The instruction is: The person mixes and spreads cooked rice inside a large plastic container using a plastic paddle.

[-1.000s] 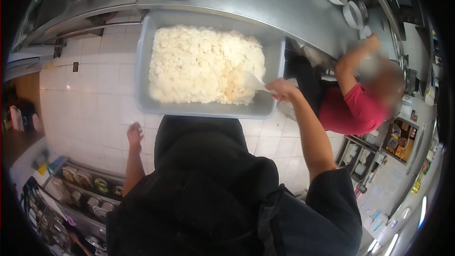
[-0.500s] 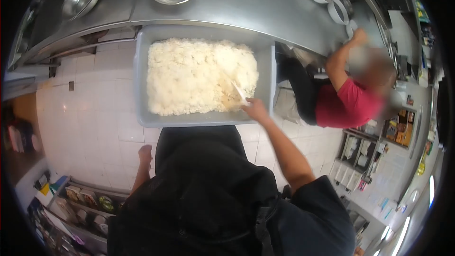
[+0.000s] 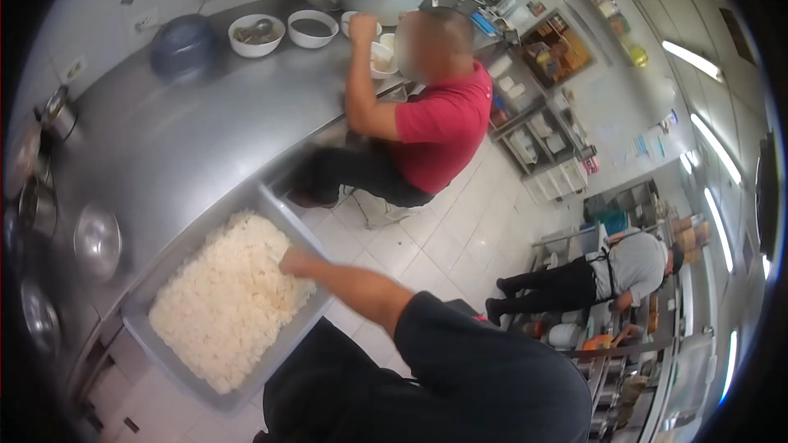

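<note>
A big grey plastic tub [image 3: 295, 225] holds a wide bed of cooked white rice [image 3: 220, 299]. Closed around a white, spatula-like utensil [image 3: 273, 255], my right hand [image 3: 299, 263] is above the right part of the rice. Most of the utensil is hidden by the hand and blends with the rice, so its blade cannot be made out. My left hand is out of view.
A steel counter [image 3: 197, 148] runs behind the tub, bearing a steel bowl [image 3: 98, 240], a blue container [image 3: 182, 47] and white bowls [image 3: 312, 28]. A seated person in a red shirt [image 3: 447, 143] eats there. Another person [image 3: 620, 267] stands by shelves at right.
My view has swung to the right and up, so the tub now appears lower left and tilted. My right hand still grips the utensil over the rice. My left hand has left the view.
</note>
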Motion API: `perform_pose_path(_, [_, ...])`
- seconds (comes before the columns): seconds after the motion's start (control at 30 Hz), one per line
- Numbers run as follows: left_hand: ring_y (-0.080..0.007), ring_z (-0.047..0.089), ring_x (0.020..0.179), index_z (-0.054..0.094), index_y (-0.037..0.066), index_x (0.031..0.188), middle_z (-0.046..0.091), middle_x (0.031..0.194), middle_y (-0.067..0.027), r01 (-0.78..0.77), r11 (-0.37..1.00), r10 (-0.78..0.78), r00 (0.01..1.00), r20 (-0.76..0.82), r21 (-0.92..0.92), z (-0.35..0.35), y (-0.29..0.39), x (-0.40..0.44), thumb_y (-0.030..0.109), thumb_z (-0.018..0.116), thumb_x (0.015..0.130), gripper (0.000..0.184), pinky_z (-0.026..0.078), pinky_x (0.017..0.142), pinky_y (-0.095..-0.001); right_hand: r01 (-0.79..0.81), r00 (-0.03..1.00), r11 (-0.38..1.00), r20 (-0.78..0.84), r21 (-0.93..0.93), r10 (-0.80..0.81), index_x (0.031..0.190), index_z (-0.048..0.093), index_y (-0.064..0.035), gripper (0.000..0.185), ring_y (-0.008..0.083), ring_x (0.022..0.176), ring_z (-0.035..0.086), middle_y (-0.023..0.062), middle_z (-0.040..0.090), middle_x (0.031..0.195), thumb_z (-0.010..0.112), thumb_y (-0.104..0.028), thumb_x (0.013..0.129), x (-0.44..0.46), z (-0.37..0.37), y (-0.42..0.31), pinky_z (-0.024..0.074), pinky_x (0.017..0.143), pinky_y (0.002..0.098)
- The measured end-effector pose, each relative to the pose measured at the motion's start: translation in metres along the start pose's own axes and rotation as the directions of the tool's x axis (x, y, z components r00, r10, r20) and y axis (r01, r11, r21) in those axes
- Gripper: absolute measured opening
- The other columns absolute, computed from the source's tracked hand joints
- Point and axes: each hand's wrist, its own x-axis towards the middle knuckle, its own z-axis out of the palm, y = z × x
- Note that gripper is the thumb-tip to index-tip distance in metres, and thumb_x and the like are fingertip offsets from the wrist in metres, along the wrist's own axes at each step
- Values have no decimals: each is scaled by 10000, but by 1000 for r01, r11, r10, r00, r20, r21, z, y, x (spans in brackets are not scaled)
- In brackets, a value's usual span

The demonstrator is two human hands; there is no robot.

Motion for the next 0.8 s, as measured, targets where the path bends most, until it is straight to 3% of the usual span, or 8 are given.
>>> perform_pose_path(0.03, [-266, 577, 857, 637, 116, 1026, 614, 952, -82, 2, 999, -2, 1000, 4, 34, -5, 6, 3, 256, 732, 775, 303, 451, 697, -477, -569, 821, 801, 82, 186, 565, 964, 687, -7, 257, 383, 902, 690, 294, 675, 959, 611, -209, 823, -3, 27, -23, 547, 773, 460])
perform_pose_path(0.1, [-276, 580, 863, 634, 115, 1020, 616, 952, -88, -3, 997, 2, 1000, 9, 81, -13, 10, 10, 242, 741, 762, 307, 454, 705, -480, -507, 809, 791, -127, 344, 574, 1148, 646, -2, 380, 400, 1128, 635, 288, 651, 1113, 604, -220, 839, -68, 39, -89, 517, 898, 509])
perform_pose_path(0.17, [-286, 584, 869, 632, 113, 1013, 619, 953, -93, -7, 994, 7, 1000, 1, 110, -20, 14, 18, 228, 749, 749, 312, 456, 714, -482, -552, 764, 741, -122, 383, 633, 1242, 607, -27, 443, 405, 1149, 610, 268, 629, 1190, 582, -234, 852, -84, 49, -99, 500, 952, 505])
perform_pose_path(0.4, [-321, 596, 890, 622, 108, 991, 626, 955, -110, -98, 964, 92, 995, 37, 246, -48, 9, 39, 179, 780, 704, 335, 465, 745, -492, -218, 974, 975, 59, -49, 221, 1058, 716, -63, 317, 370, 954, 685, 213, 698, 996, 644, -287, 846, -116, -104, -74, 537, 825, 487])
perform_pose_path(0.47, [-331, 599, 897, 620, 107, 985, 628, 956, -115, -119, 953, 113, 993, 38, 277, -52, 7, 40, 165, 789, 691, 344, 468, 754, -495, -134, 990, 981, 35, -137, 140, 1007, 737, -58, 294, 355, 925, 697, 196, 710, 967, 660, -286, 839, -120, -152, -111, 545, 801, 480])
perform_pose_path(0.53, [-341, 603, 903, 617, 106, 979, 631, 957, -120, -148, 936, 142, 989, 42, 321, -57, 8, 39, 151, 798, 678, 353, 471, 763, -498, 96, 958, 847, 281, -523, 65, 971, 751, -56, 227, 323, 897, 713, 160, 730, 934, 661, -222, 845, -111, -169, -128, 559, 780, 454])
perform_pose_path(0.67, [-361, 610, 915, 612, 103, 966, 635, 958, -131, -221, 883, 218, 974, 54, 415, -61, 13, 36, 123, 816, 653, 374, 476, 781, -504, 154, 973, 767, 229, -623, -9, 932, 762, -64, 160, 300, 901, 719, 125, 740, 904, 650, -151, 856, -80, -114, -162, 563, 799, 445])
perform_pose_path(0.8, [-393, 592, 828, 574, 85, 863, 595, 837, -141, -340, 858, 369, 929, -3, 384, -44, 13, 36, 114, 829, 610, 360, 453, 723, -519, -8, 976, 880, 187, -475, 110, 1072, 713, -58, 230, 344, 948, 701, 165, 722, 995, 560, -123, 913, -71, -31, -133, 564, 831, 456])
